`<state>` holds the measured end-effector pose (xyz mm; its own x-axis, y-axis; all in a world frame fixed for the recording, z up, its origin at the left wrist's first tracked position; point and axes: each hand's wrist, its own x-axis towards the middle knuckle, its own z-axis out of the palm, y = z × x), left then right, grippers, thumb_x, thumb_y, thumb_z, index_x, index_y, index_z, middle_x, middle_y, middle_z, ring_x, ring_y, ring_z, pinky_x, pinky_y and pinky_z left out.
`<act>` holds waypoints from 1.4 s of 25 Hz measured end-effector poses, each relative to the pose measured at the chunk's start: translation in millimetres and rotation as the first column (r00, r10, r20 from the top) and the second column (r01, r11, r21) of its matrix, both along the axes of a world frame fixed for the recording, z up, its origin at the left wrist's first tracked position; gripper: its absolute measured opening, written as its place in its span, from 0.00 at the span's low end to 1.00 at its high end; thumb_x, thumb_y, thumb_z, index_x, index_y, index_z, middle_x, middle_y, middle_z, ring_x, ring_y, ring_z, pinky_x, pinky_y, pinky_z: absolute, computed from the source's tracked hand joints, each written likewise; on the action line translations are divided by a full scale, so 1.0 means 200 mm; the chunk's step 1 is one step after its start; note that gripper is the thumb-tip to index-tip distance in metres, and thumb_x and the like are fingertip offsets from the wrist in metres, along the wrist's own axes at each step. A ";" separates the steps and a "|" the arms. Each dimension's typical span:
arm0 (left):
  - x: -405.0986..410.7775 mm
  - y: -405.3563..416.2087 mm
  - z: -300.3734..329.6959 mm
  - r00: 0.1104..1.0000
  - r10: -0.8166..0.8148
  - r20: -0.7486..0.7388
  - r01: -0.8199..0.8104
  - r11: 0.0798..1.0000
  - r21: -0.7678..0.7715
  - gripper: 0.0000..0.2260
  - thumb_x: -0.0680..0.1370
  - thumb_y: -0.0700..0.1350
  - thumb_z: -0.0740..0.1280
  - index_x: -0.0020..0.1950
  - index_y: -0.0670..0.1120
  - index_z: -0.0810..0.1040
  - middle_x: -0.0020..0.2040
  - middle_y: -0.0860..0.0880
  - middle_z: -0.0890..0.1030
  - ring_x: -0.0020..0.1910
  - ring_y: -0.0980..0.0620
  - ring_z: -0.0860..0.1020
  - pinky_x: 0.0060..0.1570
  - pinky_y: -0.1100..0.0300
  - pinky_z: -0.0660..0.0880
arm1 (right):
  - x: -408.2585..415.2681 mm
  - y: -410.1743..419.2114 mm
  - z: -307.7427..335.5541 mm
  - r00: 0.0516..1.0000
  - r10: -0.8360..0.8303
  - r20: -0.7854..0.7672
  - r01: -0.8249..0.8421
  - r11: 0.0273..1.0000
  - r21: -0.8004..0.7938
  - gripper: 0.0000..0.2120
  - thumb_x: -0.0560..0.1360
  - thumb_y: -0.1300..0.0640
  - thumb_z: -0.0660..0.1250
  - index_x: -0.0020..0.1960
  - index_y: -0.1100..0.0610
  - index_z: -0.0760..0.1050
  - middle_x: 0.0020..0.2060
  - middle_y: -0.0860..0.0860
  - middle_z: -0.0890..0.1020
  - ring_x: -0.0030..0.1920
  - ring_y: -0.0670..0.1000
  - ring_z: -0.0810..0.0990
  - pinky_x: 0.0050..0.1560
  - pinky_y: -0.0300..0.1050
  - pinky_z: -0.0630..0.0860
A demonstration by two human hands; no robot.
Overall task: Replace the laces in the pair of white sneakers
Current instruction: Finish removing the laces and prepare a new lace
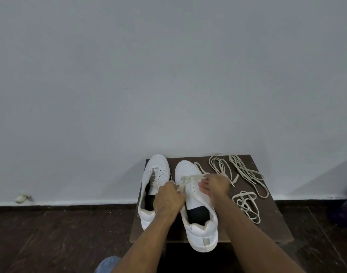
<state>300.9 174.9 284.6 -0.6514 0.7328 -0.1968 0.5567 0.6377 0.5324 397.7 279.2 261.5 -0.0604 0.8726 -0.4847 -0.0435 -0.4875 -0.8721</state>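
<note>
Both hands (168, 200) pinch the lace (188, 179) on the right sneaker (198, 209).

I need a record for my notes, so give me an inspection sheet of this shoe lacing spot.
Surface: small dark wooden table against a wall.
Job's things: left sneaker, barely laced; right sneaker, partly laced; three loose laces beside them.
Clutter: nothing seen.
Hands: left hand pinches the right sneaker's lace; right hand works at its other side, grip unclear.
Cables: nothing seen.
Surroundings: grey wall, dark floor, pale scrap.
</note>
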 end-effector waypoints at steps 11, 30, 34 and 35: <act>0.03 0.02 0.03 0.994 -0.008 -0.112 0.002 0.998 -0.055 0.10 0.76 0.48 0.62 0.51 0.46 0.79 0.47 0.48 0.81 0.47 0.45 0.79 0.40 0.57 0.70 | 0.03 -0.04 0.00 0.272 0.041 0.961 -0.942 0.216 0.257 0.17 0.78 0.50 0.59 0.64 0.50 0.74 0.61 0.50 0.72 0.63 0.53 0.69 0.57 0.50 0.71; 0.03 0.01 0.01 0.985 -0.030 -0.171 0.020 0.998 -0.058 0.10 0.77 0.49 0.63 0.51 0.46 0.79 0.49 0.47 0.81 0.48 0.45 0.80 0.39 0.56 0.71 | 0.07 0.00 0.02 0.752 0.278 0.598 -0.621 0.602 0.501 0.22 0.71 0.52 0.69 0.64 0.51 0.70 0.55 0.47 0.75 0.55 0.47 0.75 0.54 0.49 0.75; 0.04 0.01 0.01 0.986 -0.038 -0.160 0.025 0.996 -0.085 0.11 0.73 0.45 0.65 0.54 0.46 0.78 0.50 0.47 0.81 0.50 0.45 0.79 0.40 0.57 0.70 | -0.02 -0.09 0.00 0.499 0.195 0.844 -0.818 0.427 0.385 0.15 0.74 0.55 0.65 0.60 0.50 0.75 0.58 0.49 0.75 0.61 0.51 0.72 0.51 0.45 0.72; 0.04 0.02 0.02 0.987 -0.035 -0.160 0.021 0.996 -0.085 0.11 0.73 0.45 0.65 0.54 0.46 0.78 0.50 0.47 0.81 0.51 0.45 0.79 0.40 0.57 0.71 | -0.03 -0.10 0.01 0.447 0.138 0.884 -0.834 0.421 0.356 0.14 0.75 0.55 0.64 0.60 0.51 0.76 0.58 0.49 0.74 0.61 0.52 0.71 0.51 0.46 0.73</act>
<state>308.1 178.0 287.7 -0.6590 0.7366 -0.1520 0.6489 0.6590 0.3803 391.0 259.3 262.7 -0.5978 0.7940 0.1104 0.6693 0.5702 -0.4763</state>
